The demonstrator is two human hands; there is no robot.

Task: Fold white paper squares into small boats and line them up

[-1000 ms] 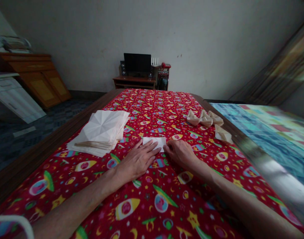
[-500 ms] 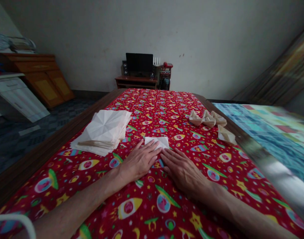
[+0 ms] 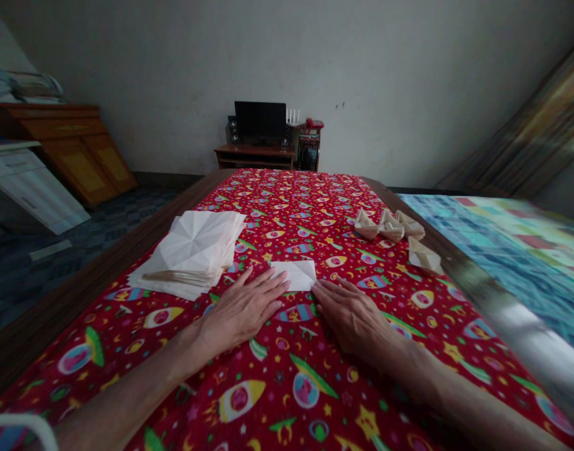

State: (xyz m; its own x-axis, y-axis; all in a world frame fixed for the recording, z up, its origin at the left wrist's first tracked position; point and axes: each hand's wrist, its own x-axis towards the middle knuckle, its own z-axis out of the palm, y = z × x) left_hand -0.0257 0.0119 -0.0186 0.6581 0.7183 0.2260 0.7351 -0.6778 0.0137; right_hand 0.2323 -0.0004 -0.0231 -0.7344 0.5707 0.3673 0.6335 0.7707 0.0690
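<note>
A small folded sheet of white paper lies flat on the red patterned tablecloth, with crease lines across it. My left hand rests palm down, fingers stretched out, its fingertips on the paper's left part. At the paper's lower right corner, the fingertips of my right hand press down; that hand lies flat with its fingers straight and close together. Neither hand grips anything. To the left is a stack of creased white paper sheets. Several folded paper boats sit at the right.
A monitor and speakers stand on a small desk beyond the table's far end. A bed with a patchwork cover adjoins the right side. Wooden cabinets are at the left. A white curved bar shows at lower left.
Both hands have slid apart along the paper, the left one leftward and the right one slightly rightward. More of the folded paper shows between them.
</note>
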